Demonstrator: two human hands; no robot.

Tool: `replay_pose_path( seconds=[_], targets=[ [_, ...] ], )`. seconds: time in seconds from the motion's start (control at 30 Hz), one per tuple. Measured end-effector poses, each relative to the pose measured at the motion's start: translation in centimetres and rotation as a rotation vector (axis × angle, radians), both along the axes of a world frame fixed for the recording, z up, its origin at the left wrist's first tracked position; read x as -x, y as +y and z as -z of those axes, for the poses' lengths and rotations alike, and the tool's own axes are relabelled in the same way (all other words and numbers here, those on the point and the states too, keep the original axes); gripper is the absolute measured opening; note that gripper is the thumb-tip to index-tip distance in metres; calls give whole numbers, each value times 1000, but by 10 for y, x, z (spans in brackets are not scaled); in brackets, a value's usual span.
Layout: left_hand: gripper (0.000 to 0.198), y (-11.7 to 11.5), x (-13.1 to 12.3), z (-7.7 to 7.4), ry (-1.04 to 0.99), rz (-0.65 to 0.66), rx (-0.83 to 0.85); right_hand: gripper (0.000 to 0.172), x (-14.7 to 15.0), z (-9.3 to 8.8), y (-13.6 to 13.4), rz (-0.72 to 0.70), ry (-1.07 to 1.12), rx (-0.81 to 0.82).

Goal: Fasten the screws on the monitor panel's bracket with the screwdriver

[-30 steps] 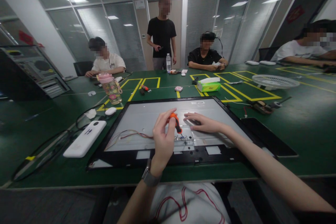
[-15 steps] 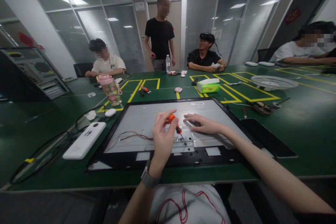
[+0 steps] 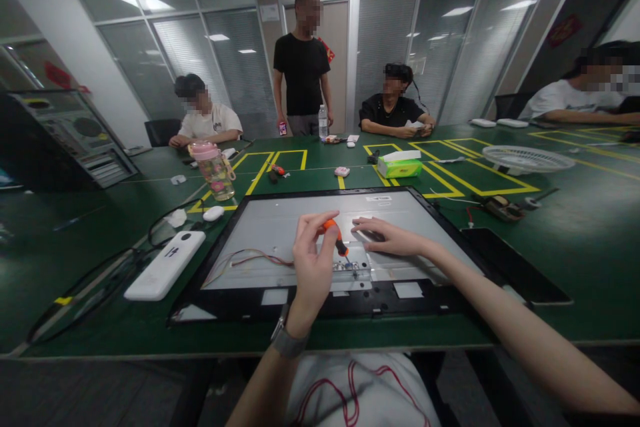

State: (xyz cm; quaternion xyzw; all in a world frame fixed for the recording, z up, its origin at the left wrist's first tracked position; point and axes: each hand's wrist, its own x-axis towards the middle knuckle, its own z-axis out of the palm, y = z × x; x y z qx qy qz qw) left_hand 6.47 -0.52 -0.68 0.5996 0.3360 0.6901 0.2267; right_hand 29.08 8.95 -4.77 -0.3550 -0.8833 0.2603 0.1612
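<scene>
An orange and black screwdriver is gripped in the fingers of my left hand, tilted with its tip down at a small connector board. That board sits on the grey metal back of a flat display panel with a black frame. Whether the tip touches a screw is too small to tell. My right hand lies on the panel's metal to the right, fingers spread, holding nothing. Thin coloured wires run leftward across the panel from behind my left hand.
Left of the panel lie a white power bank, black cables and a pink-lidded bottle. Beyond it are a green tissue pack and a water bottle. A black phone-like slab lies right. Several people are across the table.
My view has shifted slightly, so the scene sits a little to the right. Both hands and the screwdriver keep nearly the same place. The standing person's hand now shows a phone-like item.
</scene>
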Motion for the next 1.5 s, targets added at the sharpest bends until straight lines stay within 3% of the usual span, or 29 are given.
replay_pose_path(
  seconds=[0.13,0.3,0.43,0.6,0.8,0.97,1.13,1.3,1.4,1.5],
  targets=[
    [27,-1,1,0,16,89,6,65,0,1,0,-3,5,-5],
    [16,1,1,1,0,26,-24,66,0,3,1,-1,11,-12],
    [26,1,2,1,-52,130,30,64,-1,2,1,0,9,-13],
    [16,0,1,0,-13,27,-15,62,-1,2,1,-4,9,-11],
    [32,-1,1,1,-36,123,67,59,-1,3,2,0,17,-15],
    [22,0,1,2,10,27,7,58,-1,2,1,-3,16,-12],
    [31,-3,3,1,-27,160,98,62,0,2,1,1,10,-18],
    [36,-2,15,1,134,193,107,62,0,2,1,-2,13,-26],
    [35,0,30,-1,-24,187,108,59,0,1,0,-2,18,-21],
    [34,1,47,-4,-156,47,31,59,0,-1,-1,0,13,-4]
  ],
)
